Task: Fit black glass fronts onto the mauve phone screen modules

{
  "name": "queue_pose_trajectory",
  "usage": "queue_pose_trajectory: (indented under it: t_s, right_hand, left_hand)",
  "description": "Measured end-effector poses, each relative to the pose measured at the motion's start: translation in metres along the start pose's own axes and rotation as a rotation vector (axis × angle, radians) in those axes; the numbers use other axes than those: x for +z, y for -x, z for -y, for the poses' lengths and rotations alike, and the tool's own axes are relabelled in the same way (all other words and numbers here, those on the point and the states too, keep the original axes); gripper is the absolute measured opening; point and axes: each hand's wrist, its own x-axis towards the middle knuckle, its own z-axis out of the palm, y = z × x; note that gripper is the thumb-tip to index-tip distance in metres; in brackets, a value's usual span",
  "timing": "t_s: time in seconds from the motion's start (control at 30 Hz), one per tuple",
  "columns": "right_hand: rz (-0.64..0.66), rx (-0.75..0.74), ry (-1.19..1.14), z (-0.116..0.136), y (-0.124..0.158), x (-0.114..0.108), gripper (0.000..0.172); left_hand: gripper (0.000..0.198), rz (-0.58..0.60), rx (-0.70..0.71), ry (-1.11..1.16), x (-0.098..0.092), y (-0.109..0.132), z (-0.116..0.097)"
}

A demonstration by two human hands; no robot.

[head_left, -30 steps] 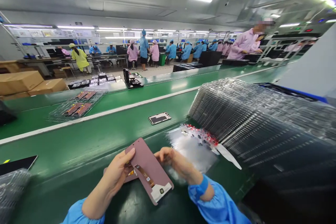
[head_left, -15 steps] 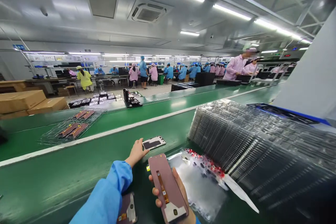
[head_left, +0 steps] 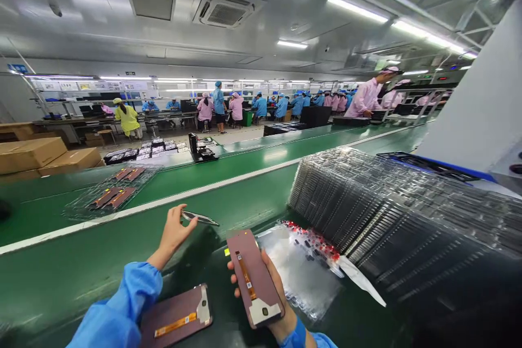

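Note:
My left hand [head_left: 173, 234] is closed on one end of a phone frame [head_left: 202, 218], pinched between thumb and fingers. The frame is tilted, nearly edge-on to me, above the green belt. My right hand [head_left: 274, 288] is wrapped round a phone display panel [head_left: 255, 269], its mauve back up, with an orange flex cable and a pale patch at the lower end. A yellow tab sticks out at its left edge. A second display panel [head_left: 175, 312] lies on the dark green surface below my left hand, partly covered by my blue sleeve.
Stacked clear plastic trays [head_left: 367, 201] stand at the right. A clear plastic sheet [head_left: 305, 266] with red and black bits and a white pointed tool [head_left: 362, 281] lie before them. Another tray [head_left: 141, 185] holds several panels at the left. Co-workers [head_left: 362, 99] are farther back.
My left hand has moved left with the phone frame, which has turned from face-up to nearly edge-on. The lower display panel shows more fully. My right hand still holds its panel.

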Motion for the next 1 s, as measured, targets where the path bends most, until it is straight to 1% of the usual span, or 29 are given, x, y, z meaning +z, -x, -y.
queue_pose_trajectory:
  t_s: [0.07, 0.13, 0.17, 0.23, 0.3, 0.37, 0.43, 0.5, 0.6, 0.7, 0.77, 1.0]
  right_hand:
    - [-0.015, -0.028, -0.005, 0.002, 0.006, 0.003, 0.064]
    - [-0.031, -0.036, 0.020, 0.004, 0.014, 0.007, 0.061]
    - [-0.043, -0.036, 0.054, 0.005, 0.018, 0.010, 0.060]
    - [-0.065, -0.067, 0.158, 0.005, 0.026, 0.018, 0.056]
    - [-0.059, -0.139, 0.297, 0.003, 0.034, 0.027, 0.052]
    - [-0.005, -0.208, 0.452, -0.001, 0.042, 0.037, 0.055]
    - [0.086, -0.239, 0.616, -0.008, 0.050, 0.045, 0.059]
    - [0.179, -0.244, 0.763, -0.016, 0.057, 0.050, 0.063]
    - [0.299, -0.260, 0.984, -0.026, 0.066, 0.054, 0.067]
    - [0.390, -0.295, 1.173, -0.031, 0.071, 0.057, 0.066]
    - [0.414, -0.313, 1.251, -0.031, 0.073, 0.059, 0.064]
    - [0.426, -0.327, 1.358, -0.028, 0.075, 0.062, 0.064]
  left_hand:
    - [0.072, -0.061, -0.047, 0.122, -0.030, 0.022, -0.003]
    - [0.083, -0.087, -0.096, 0.240, -0.056, 0.053, -0.007]
    - [0.088, -0.080, -0.131, 0.323, -0.068, 0.072, -0.009]
    - [0.091, -0.018, -0.234, 0.521, -0.084, 0.114, -0.014]
    - [0.090, 0.044, -0.339, 0.715, -0.093, 0.157, -0.019]
    - [0.089, 0.041, -0.388, 0.828, -0.093, 0.196, -0.023]
    - [0.093, 0.038, -0.404, 0.883, -0.087, 0.226, -0.025]
    - [0.096, 0.069, -0.421, 0.906, -0.080, 0.247, -0.023]
    - [0.098, 0.126, -0.392, 0.898, -0.074, 0.263, -0.018]
    - [0.094, 0.211, -0.326, 0.877, -0.075, 0.267, -0.017]
    - [0.091, 0.242, -0.306, 0.881, -0.076, 0.266, -0.020]
    - [0.087, 0.233, -0.276, 0.879, -0.077, 0.266, -0.023]
